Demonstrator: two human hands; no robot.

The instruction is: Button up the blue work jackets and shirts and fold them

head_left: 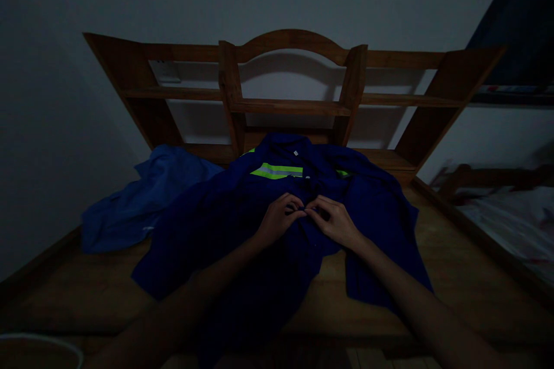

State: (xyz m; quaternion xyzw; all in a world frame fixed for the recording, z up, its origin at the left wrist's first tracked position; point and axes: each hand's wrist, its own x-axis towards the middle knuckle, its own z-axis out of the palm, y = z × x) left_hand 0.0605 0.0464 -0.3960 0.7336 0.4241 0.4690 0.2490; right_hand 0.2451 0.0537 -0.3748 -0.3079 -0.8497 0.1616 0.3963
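Note:
A dark blue work jacket [372, 213] with yellow-green and silver reflective stripes lies spread over the wooden desk [333, 311], its collar toward the back. At the middle of its front, my left hand [279, 219] pinches the cloth between thumb and fingers. Close against it, my right hand [331, 219] pinches the same front edge, fingertips almost touching those of the left. A pale round spot, perhaps a button, shows just above the hands. Whatever small part lies between the fingertips is too dark and small to make out.
A lighter blue garment [151, 196] lies crumpled at the left of the desk. Behind stands a wooden shelf rack [289, 106] against the wall. A pale cord or rim [43, 339] curves at the lower left. Beyond the desk's right edge is whitish cloth or plastic [515, 222]. The room is dim.

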